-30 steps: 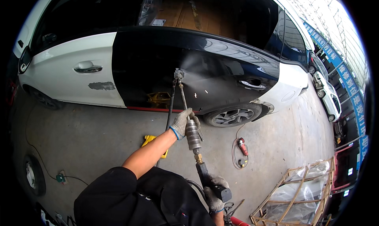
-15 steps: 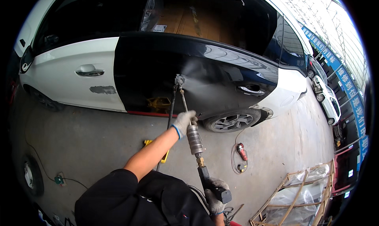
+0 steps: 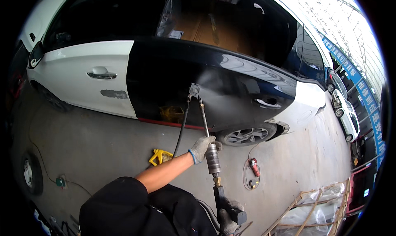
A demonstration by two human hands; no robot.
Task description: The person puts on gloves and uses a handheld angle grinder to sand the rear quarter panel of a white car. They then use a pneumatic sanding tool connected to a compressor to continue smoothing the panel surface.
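A slide hammer dent puller reaches from me to the dark rear door (image 3: 161,71) of a white car. Its tip meets a small metal piece (image 3: 194,90) on the door, where a dark cable (image 3: 182,131) also joins. My left hand (image 3: 201,149), in a grey knit glove with a blue cuff, is closed around the puller at the front end of its ribbed sliding weight (image 3: 213,158). My right hand (image 3: 228,219), gloved too, grips the black rear handle (image 3: 220,197). Its fingers are partly hidden by the handle. A dull, scuffed patch (image 3: 225,100) spreads beside the metal piece.
A yellow stand (image 3: 160,157) is on the floor below the door, partly behind my forearm. To the right lies a red corded power tool (image 3: 253,168). A wooden frame with plastic sheeting (image 3: 307,215) stands at lower right, a loose wheel (image 3: 32,173) at far left.
My left hand has slid back along the puller toward me, up against the weight. The puller's tip stays at the door. The whole view has shifted slightly.
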